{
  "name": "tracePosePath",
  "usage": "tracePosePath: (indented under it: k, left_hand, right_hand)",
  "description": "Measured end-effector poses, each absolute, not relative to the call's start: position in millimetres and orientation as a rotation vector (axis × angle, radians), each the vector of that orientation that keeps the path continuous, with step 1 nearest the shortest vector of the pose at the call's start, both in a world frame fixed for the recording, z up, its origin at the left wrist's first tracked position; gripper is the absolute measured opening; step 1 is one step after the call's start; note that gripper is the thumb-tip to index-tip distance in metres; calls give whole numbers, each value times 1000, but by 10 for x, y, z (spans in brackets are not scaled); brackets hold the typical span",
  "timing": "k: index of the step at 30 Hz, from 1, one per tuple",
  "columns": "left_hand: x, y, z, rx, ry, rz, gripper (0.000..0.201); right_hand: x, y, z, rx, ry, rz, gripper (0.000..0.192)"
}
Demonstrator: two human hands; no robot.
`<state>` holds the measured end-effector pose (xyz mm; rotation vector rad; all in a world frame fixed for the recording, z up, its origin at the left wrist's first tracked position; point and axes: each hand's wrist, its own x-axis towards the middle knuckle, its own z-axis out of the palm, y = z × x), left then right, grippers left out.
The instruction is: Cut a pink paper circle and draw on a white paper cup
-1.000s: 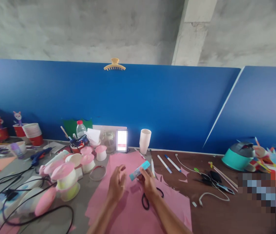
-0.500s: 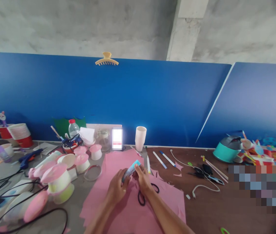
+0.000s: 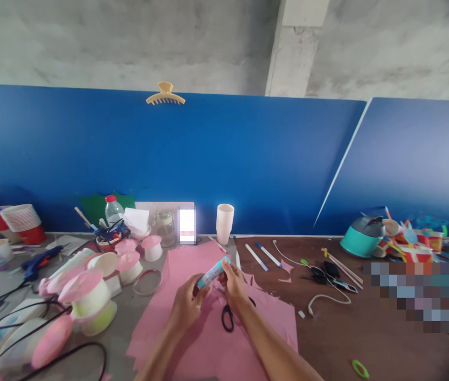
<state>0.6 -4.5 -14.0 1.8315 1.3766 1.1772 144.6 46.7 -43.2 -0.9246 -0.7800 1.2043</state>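
Gripping a glue stick (image 3: 213, 272) from both ends, the person worked above a pink sheet (image 3: 192, 338) spread on the table (image 3: 367, 338). The left hand (image 3: 186, 304) had its fingers curled round the stick's lower end; the right hand (image 3: 232, 286) pinched the upper end between thumb and fingertips. The stick lay tilted, its teal end pointing up and right, held just clear of the sheet.

Black scissors (image 3: 228, 317) rested on the pink sheet under the right wrist — partly hidden by the forearm. Left of the sheet stood pink-topped cups (image 3: 89, 293), with a thin ring (image 3: 147, 282) lying flat between them and the sheet. A stack of white cups (image 3: 224, 223) stood upright near the blue wall (image 3: 224, 159), just beyond the sheet's far edge. Pens (image 3: 262, 255) lay to the right of the sheet, then a white cable (image 3: 327, 301), and a teal pot (image 3: 361, 238) well apart at the far right. Black cords (image 3: 18, 317) trailed across the left side — near the cups. A hair clip (image 3: 165, 95) sat on top of the wall.
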Motion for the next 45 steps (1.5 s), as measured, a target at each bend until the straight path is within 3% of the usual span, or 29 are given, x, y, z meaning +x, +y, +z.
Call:
tracePosePath:
  k: [7,13,16,27,36,45]
  left_hand:
    - [28,-56,-152,1679,1339,1193,31]
    - [41,-10,-176,1321,1170,1151,67]
    - [36,22,-188,1267,1109,1041,75]
    - [53,-33,-260,1753,1442,1316,35]
    - [-7,36,-316,1812,1462,1275,31]
    - [-49,46,-291,1730,1406,1283,32]
  right_hand:
    - [1463,489,-441,-927,-801,1189,49]
    - [1475,452,-415,-935,-844,1197,46]
    - [1453,437,-407,-936,-829,1209,42]
    - [1428,431,-386,-964,-728,1194,50]
    - [1396,363,-315,-961,-867,1162,57]
    - [1478,443,-329,-999,-937,1031,51]
